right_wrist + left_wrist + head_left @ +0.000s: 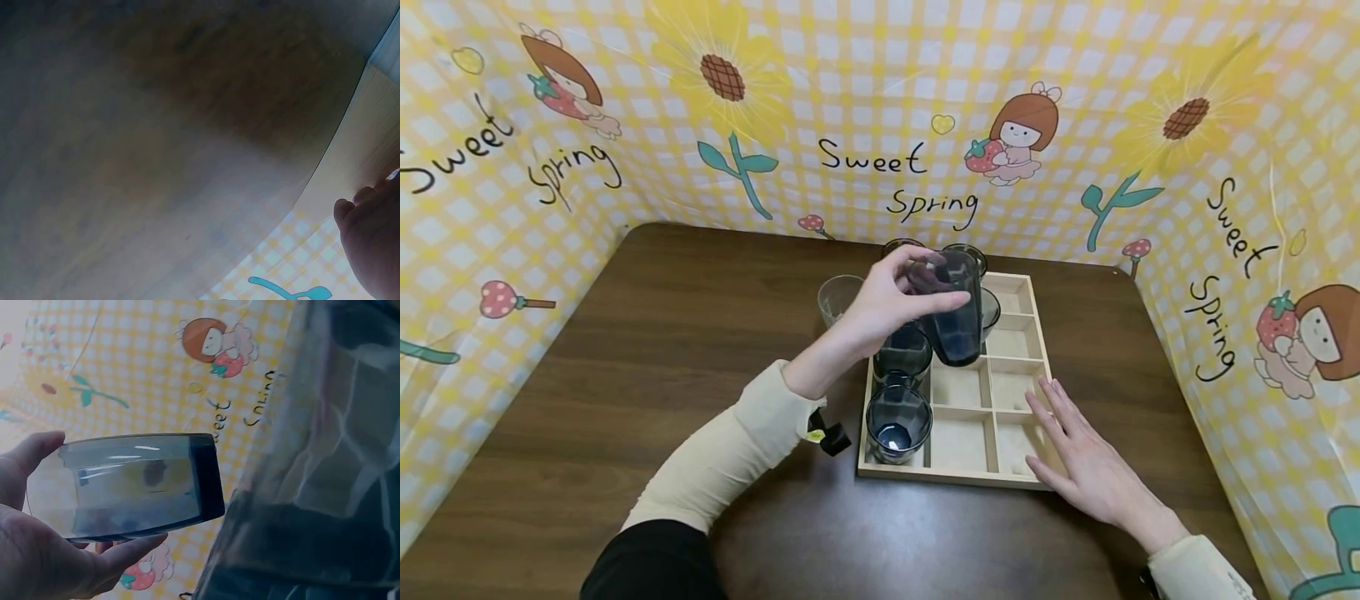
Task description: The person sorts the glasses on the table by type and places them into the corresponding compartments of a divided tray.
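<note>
My left hand [887,292] grips a dark blue glass tumbler [957,321] by its upper part, thumb on one side and fingers on the other. The tumbler is held tilted over a wooden compartment tray [951,480]; in the left wrist view the tumbler [144,487] shows its thick dark base. Two more blue glasses, a front one [898,429] and one behind it [901,354], stand in the tray's left column. My right hand [1086,462] lies at the tray's right edge with straight fingers, holding nothing.
A clear glass [837,293] stands left of the tray's back part. Partly hidden behind my left hand are more glasses, among them a clear one [992,310] and a dark-rimmed one [966,250]. Patterned yellow checked cloth [865,100] surrounds the brown table [700,350].
</note>
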`<state>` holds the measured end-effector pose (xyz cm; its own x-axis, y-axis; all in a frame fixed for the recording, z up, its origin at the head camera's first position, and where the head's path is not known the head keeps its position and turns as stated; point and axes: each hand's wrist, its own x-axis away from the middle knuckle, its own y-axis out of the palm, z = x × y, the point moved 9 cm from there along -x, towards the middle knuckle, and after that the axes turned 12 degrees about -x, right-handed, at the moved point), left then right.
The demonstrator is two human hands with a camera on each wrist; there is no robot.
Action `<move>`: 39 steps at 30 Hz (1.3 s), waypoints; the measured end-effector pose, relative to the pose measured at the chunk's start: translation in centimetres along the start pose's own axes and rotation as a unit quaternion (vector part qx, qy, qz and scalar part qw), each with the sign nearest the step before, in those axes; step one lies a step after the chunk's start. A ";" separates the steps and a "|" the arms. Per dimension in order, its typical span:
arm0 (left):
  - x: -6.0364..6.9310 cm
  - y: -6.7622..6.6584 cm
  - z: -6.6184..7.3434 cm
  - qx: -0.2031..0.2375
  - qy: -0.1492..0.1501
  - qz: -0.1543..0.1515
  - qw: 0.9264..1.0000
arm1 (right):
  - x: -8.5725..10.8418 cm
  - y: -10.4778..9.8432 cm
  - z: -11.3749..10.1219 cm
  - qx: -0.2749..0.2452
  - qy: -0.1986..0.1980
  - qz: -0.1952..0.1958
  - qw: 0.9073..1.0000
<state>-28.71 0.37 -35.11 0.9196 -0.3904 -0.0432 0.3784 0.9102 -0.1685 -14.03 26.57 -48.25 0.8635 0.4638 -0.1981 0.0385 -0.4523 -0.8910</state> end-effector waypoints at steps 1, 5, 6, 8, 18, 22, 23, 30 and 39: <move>0.1 0.4 0.0 -0.004 0.003 -0.006 1.000 | 0.0 0.0 0.0 0.000 -0.001 0.001 1.000; 0.2 1.5 -0.3 -0.023 0.019 -0.023 0.999 | 0.0 -0.2 -0.1 0.000 -0.004 0.004 1.000; 0.2 1.8 -0.3 -0.028 0.024 -0.026 0.999 | 0.0 -0.1 0.0 0.000 -0.003 0.003 1.000; 0.3 2.2 -0.4 -0.051 0.038 -0.031 0.997 | -0.1 -0.1 -0.1 -0.001 -0.004 0.002 1.000; 0.6 3.4 -0.9 -0.272 0.105 -0.007 0.957 | 0.0 0.0 0.0 -0.001 -0.002 0.001 1.000; 0.8 4.2 -0.9 -0.342 0.137 -0.005 0.929 | 0.0 0.0 0.1 0.000 -0.004 0.001 1.000; 0.9 4.4 -0.9 -0.358 0.145 -0.007 0.922 | 0.0 0.0 0.1 0.001 -0.003 0.001 1.000; 1.1 5.1 -1.3 -0.420 0.152 -0.004 0.895 | 0.1 0.1 0.2 0.001 0.004 -0.002 1.000; 1.3 6.0 -1.8 -0.508 0.201 0.003 0.838 | 0.1 0.3 0.4 0.001 0.015 -0.012 1.000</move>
<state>-25.45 5.03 -37.96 0.7345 -0.5869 -0.3405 -0.0983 0.4045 -0.9092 -14.12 26.77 -48.68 0.8769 0.4519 -0.1636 0.0595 -0.4400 -0.8960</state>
